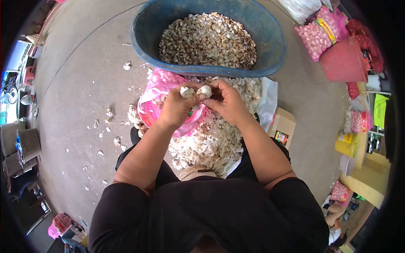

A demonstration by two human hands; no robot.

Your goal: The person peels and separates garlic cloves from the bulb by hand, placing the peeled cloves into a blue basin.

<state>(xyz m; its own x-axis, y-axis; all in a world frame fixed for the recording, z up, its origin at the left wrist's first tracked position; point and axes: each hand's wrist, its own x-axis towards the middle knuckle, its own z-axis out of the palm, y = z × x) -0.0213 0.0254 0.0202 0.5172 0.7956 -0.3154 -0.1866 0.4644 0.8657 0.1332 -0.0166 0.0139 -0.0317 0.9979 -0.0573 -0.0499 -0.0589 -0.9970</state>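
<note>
Both hands meet in front of me over a pink plastic bag (147, 110) with garlic bulbs in it. My left hand (179, 106) is closed, with a white piece of garlic (186, 92) showing at its fingers. Close against it, my right hand (228, 103) pinches a pale garlic bulb (205, 91) between thumb and fingers. Just beyond my hands stands a large blue tub (206, 71), holding a heap of loose garlic cloves (211, 40). Below my hands, between my legs, lies a pile of papery garlic skins (202, 147).
A cardboard box (283, 123) sits right of the skins. At the far right are a pink tub (345, 61), net bags of garlic (316, 36) and a yellow bucket (346, 144). Skin scraps litter the concrete floor (80, 105) on the left. A person's legs (335, 215) show at lower right.
</note>
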